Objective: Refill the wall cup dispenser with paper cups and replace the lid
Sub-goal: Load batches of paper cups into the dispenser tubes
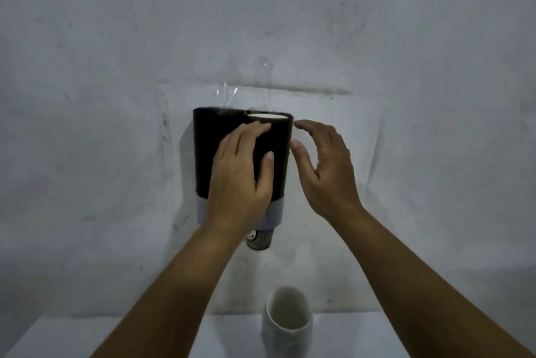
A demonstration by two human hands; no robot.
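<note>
Two bare hands are up at the dispenser, a dark body with a pale band at its base, fixed to a scuffed grey wall. At its open top a white cup rim shows, so cups sit inside, and the printed bottom of one cup pokes out beneath the pale band. No lid is on the top. The left hand lies flat against the dispenser's front, fingers spread with their tips near the top edge and thumb pressed to the dark face; it steadies rather than clasps. The right hand hovers just beside the dispenser's right edge, fingers loosely curled and apart, holding nothing, its fingertips close to the edge but seemingly not touching. Clear tape or plastic glints on the wall above the dispenser. Below, on a white counter, a white mug stands upright, well apart from both hands.
</note>
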